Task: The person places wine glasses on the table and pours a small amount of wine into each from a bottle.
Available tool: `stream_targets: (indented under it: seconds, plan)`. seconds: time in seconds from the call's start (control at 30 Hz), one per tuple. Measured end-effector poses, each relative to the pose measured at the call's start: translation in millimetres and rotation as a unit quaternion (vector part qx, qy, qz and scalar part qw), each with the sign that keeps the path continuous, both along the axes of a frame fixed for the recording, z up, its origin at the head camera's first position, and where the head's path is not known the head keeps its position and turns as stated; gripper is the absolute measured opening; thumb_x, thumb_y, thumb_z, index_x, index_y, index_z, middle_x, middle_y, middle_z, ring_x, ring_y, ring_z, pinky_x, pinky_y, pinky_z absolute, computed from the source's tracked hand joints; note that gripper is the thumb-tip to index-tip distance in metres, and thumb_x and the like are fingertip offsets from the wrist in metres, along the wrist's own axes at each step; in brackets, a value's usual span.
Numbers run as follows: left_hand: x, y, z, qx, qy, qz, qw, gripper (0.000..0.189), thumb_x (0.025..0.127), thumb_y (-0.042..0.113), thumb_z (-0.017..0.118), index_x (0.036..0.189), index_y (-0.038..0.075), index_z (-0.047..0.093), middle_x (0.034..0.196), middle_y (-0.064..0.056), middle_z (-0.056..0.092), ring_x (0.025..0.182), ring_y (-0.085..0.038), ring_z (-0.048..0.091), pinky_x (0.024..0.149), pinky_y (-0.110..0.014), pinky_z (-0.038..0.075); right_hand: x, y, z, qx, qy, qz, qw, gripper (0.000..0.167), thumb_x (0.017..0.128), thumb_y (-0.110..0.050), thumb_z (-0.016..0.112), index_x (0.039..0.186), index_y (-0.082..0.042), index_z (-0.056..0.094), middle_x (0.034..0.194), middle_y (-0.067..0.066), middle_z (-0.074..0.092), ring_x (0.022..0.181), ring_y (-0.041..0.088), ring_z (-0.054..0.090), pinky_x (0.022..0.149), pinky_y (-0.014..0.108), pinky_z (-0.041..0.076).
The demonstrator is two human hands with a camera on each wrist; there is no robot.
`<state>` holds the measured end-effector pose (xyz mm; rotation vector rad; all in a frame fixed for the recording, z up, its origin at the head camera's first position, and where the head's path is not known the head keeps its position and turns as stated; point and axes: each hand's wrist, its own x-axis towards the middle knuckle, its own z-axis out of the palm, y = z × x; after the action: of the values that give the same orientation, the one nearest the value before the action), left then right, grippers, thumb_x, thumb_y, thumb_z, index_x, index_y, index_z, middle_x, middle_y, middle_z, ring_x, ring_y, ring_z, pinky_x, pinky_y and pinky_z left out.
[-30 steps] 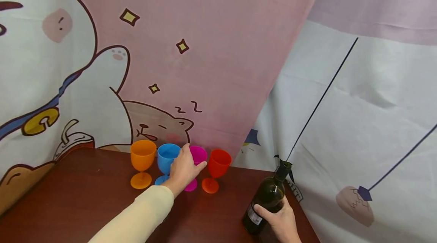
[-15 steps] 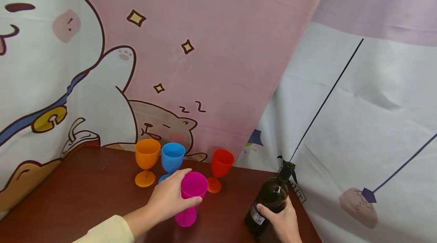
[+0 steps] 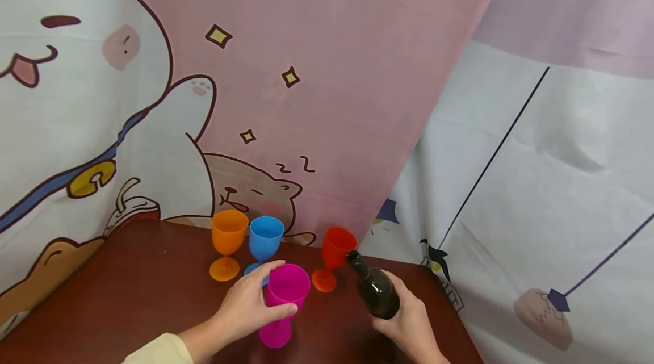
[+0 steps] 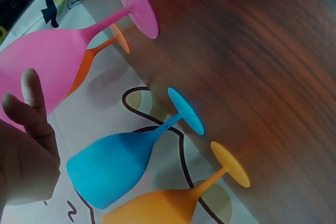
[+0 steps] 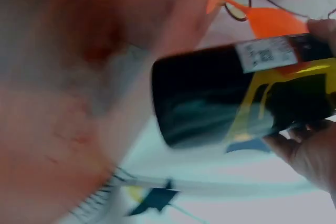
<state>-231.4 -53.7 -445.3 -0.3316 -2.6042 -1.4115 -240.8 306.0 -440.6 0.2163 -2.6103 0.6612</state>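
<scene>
A magenta goblet (image 3: 276, 333) stands upright at the front of the row of goblets. My left hand (image 3: 242, 307) holds it round the bowl, thumb on the near side, fingers behind. In the left wrist view the goblet (image 4: 50, 59) shows its stem and round foot. My right hand (image 3: 411, 321) grips a dark green wine bottle (image 3: 378, 293) by its body. The bottle leans left, its mouth near the red goblet (image 3: 338, 247) and pointing towards the magenta one. In the right wrist view the bottle's base (image 5: 178, 98) is off the table.
An orange goblet (image 3: 229, 230) and a blue goblet (image 3: 265, 237) stand at the back of the brown wooden table (image 3: 153, 290). Behind them hangs a printed cartoon cloth (image 3: 337, 97), close against the table's back and right edges.
My left hand has taken the magenta goblet from the row and brought it forward. My right hand has lifted the bottle and tipped it left.
</scene>
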Motion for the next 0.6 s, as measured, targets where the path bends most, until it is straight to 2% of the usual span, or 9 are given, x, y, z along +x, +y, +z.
stream_targets:
  seconds: [0.13,0.3,0.47,0.6]
  plan:
    - [-0.6,0.9,-1.4,0.006,0.001,0.002,1.0,0.091,0.07,0.056,0.096,0.148,0.027,0.059,0.133,-0.002,0.07,0.112,-0.019,0.065,0.076,-0.033,0.063,-1.4,-10.3,12.2,0.104,0.064,0.033,0.9919,0.103,0.054,-0.014,0.1,0.148,-0.028,0.061,0.128,0.003,0.076,0.111,0.025,0.074,0.087,0.051,0.062]
    - [-0.5,0.2,-1.6,0.015,-0.007,-0.005,0.9998,0.09,0.071,0.055,0.097,0.147,0.026,0.059,0.131,-0.003,0.071,0.111,-0.02,0.065,0.076,-0.035,0.064,-5.0,-15.9,27.1,0.205,0.152,0.065,0.9648,0.109,0.046,-0.016,0.105,0.147,-0.024,0.064,0.12,0.005,0.076,0.108,0.031,0.073,0.09,0.056,0.062]
    - [-1.0,0.0,-2.4,0.016,-0.006,-0.011,0.9998,0.09,0.071,0.054,0.096,0.147,0.024,0.059,0.131,-0.003,0.071,0.11,-0.021,0.065,0.075,-0.034,0.064,-8.0,-20.3,40.0,0.265,0.22,0.087,0.935,0.112,0.041,-0.024,0.108,0.144,-0.02,0.065,0.117,0.005,0.073,0.102,0.03,0.071,0.09,0.054,0.061]
    - [-1.6,-0.3,-2.3,0.017,-0.005,-0.015,0.9997,0.089,0.072,0.053,0.096,0.147,0.024,0.058,0.13,-0.004,0.071,0.109,-0.02,0.066,0.075,-0.034,0.064,-10.5,-24.1,47.3,0.284,0.251,0.092,0.9208,0.109,0.041,-0.024,0.107,0.143,-0.021,0.066,0.114,0.006,0.072,0.099,0.031,0.071,0.089,0.054,0.061]
